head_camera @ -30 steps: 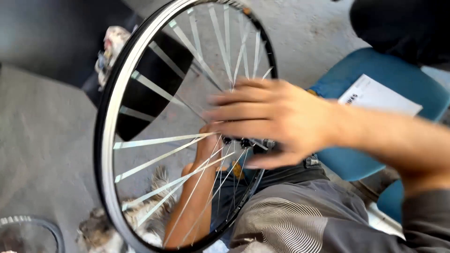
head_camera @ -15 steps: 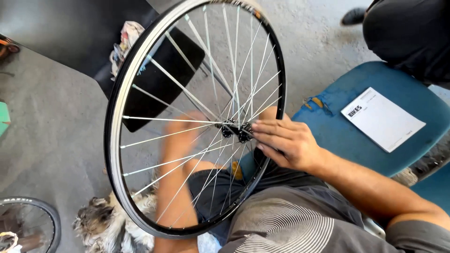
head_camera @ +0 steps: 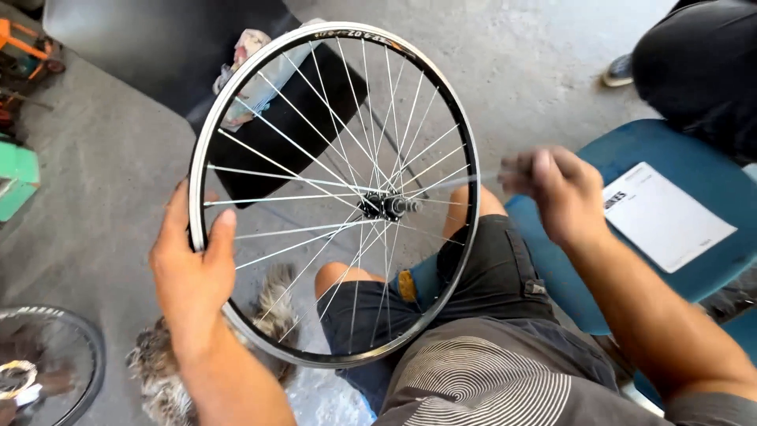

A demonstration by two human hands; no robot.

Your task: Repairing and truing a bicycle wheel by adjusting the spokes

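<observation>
- I see the bicycle wheel [head_camera: 335, 193] standing on edge over the lap, face towards me, with the hub [head_camera: 388, 207] axle pointing at the camera.
- My left hand [head_camera: 189, 272] clamps the rim at eight o'clock, thumb inside, fingers wrapped behind.
- My right hand [head_camera: 556, 193] is at three o'clock just off the rim, blurred, fingers curled; I cannot tell whether it pinches anything.
- Blue chair [head_camera: 599, 260] with a white paper [head_camera: 666, 213] further right.

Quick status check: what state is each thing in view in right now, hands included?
Bicycle wheel: upright over the lap, no tyre on the rim.
Left hand: gripping the rim's left side.
Right hand: off the wheel, blurred, beside its right edge; cannot tell if it holds anything.
White paper: lying flat on the blue chair.
</observation>
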